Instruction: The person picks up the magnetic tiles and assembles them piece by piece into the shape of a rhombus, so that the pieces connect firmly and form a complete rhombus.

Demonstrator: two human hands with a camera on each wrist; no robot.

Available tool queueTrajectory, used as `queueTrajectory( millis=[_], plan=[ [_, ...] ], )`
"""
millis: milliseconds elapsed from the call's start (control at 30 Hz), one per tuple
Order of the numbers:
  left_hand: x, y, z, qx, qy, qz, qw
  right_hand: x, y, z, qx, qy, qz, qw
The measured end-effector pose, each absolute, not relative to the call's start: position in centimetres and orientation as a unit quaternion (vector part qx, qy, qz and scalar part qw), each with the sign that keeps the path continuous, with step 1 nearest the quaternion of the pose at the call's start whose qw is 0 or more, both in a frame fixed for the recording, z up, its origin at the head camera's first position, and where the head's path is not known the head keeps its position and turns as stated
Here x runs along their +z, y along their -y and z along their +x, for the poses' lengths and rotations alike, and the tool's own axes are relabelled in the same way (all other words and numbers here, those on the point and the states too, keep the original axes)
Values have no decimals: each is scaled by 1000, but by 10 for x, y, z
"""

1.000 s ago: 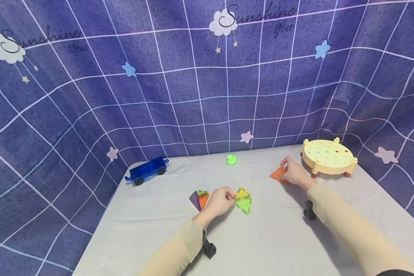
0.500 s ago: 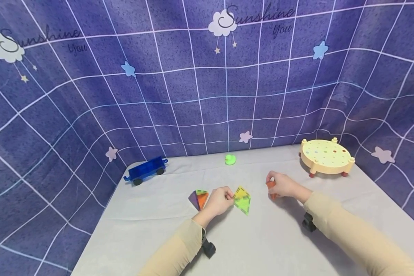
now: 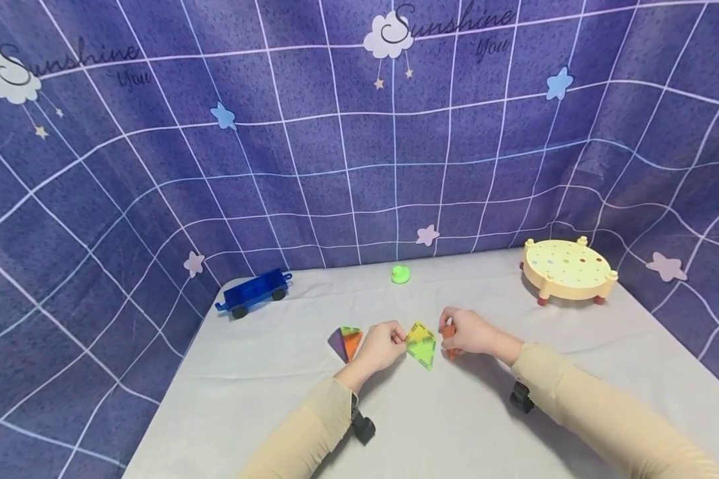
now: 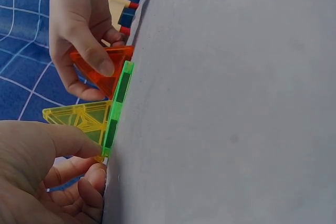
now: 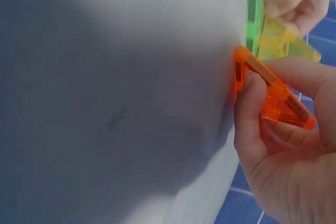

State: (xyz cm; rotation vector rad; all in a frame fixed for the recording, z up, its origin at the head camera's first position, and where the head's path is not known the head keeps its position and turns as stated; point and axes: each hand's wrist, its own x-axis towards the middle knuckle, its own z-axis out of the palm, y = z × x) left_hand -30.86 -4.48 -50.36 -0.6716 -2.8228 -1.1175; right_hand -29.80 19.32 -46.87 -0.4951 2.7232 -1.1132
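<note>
My left hand point(image 3: 382, 347) pinches the near corner of two joined triangular magnetic tiles. The green tile point(image 4: 119, 109) lies flat on the table, and the yellow tile point(image 4: 81, 116) stands up from its edge. My right hand point(image 3: 470, 332) grips an orange triangular magnetic tile point(image 5: 278, 95) between thumb and fingers, holding it upright just right of the green tile. In the left wrist view, the orange tile's lower part comes right up to the green tile's edge. Left of my left hand sits a small tile shape point(image 3: 345, 342) with purple, orange and green faces, partly behind the wrist.
A blue toy wagon point(image 3: 254, 293) stands at the table's back left. The green toy duck point(image 3: 401, 274) sits at the back middle. At the back right is a round cream pegged stand point(image 3: 569, 269) on red feet. Behind the table hangs a purple grid-patterned curtain point(image 3: 335, 166).
My right hand has carried the orange tile left and nearer, from beside the cream stand to the green and yellow tiles. My left hand has stayed in place.
</note>
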Motion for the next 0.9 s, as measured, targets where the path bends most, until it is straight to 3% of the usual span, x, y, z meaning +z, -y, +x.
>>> queueTrajectory(
  millis=[567,900],
  plan=[
    [-501,44,-308,-358,909,-215,18,-471,-173,-286,-414,-894,-124,116],
    [-503,45,-308,-362,905,-224,21,-470,-177,-288,-429,-882,-157,114]
  ],
)
